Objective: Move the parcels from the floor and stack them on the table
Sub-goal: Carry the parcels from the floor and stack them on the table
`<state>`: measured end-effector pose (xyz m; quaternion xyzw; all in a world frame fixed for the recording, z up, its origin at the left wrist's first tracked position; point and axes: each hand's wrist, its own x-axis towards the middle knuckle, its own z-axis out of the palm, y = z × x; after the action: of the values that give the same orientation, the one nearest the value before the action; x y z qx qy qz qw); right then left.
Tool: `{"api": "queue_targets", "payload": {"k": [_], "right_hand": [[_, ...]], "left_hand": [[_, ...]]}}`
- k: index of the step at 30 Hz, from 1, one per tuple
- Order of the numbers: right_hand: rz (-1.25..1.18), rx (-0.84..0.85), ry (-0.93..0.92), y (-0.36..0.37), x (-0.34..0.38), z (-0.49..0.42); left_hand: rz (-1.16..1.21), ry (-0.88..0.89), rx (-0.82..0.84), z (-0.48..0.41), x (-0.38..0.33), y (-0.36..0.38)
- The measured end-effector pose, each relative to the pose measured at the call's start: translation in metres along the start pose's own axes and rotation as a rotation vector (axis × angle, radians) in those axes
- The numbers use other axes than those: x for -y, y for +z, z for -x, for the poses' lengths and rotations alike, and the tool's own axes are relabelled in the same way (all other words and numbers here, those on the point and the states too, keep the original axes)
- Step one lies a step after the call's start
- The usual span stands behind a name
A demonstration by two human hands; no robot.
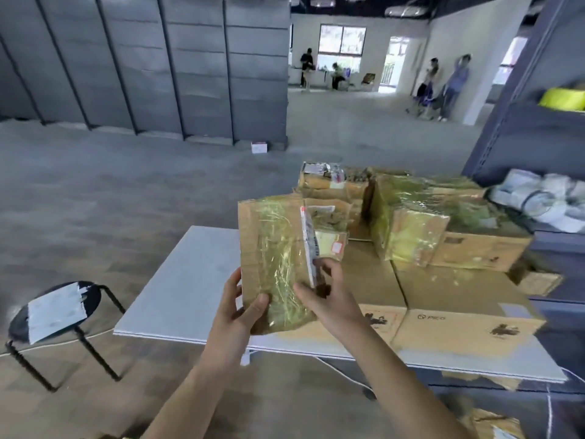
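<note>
Cardboard parcel (pixel 275 261) gripped upright, both hands' fingers (pixel 256 307) curled

Held brown cardboard parcel (pixel 272 258): matt board, wound in glossy, wrinkled clear tape with a yellowish sheen; a white paper label (pixel 308 245) on one side. Large flat brown cardboard boxes (pixel 459 293): matt, smooth, plain. Pale grey rectangular surface (pixel 177 280): smooth, matt. Black round stool (pixel 19 324): thin dark metal legs, with a white paper sheet (pixel 53 308) on the seat. Grey floor (pixel 126 185): rough, dull.
</note>
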<state>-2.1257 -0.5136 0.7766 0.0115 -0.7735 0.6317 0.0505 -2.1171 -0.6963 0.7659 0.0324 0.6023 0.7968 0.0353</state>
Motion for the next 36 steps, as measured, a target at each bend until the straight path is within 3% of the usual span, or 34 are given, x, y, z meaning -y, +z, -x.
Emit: {"api": "queue_targets", "payload": {"k": [5,8,11,16,21,25,30,34,36], "right_hand": [[0.133,-0.202,0.033,-0.072,0.015,-0.011],[0.311,-0.349,0.052,-0.111,0.021,-0.027],[0.662,-0.431,0.094,-0.141,0.024,-0.055],[1.094,-0.345,0.215,-0.145,0.024,-0.118],[1.17,-0.318,0.36,-0.134,0.02,-0.174],[1.232,-0.301,0.437,-0.141,0.022,-0.194],[1.239,-0.246,0.428,-0.147,0.026,-0.202],[1.296,-0.235,0.4,-0.147,0.024,-0.206],[1.302,-0.22,0.399,-0.147,0.021,-0.212]], "left_hand": [[-0.236,-0.016,0.201,-0.045,-0.001,0.059],[-0.432,0.025,0.168,-0.087,0.0,0.09],[-0.651,0.106,0.158,-0.136,-0.001,0.114],[-0.942,0.305,0.318,-0.221,0.003,0.148],[-1.273,0.34,0.509,-0.286,0.034,0.161],[-1.495,0.276,0.443,-0.302,0.049,0.162],[-1.561,0.53,0.28,-0.341,0.04,0.17],[-1.659,0.383,0.41,-0.369,0.045,0.163],[-1.644,0.363,0.397,-0.374,0.051,0.158]]}}
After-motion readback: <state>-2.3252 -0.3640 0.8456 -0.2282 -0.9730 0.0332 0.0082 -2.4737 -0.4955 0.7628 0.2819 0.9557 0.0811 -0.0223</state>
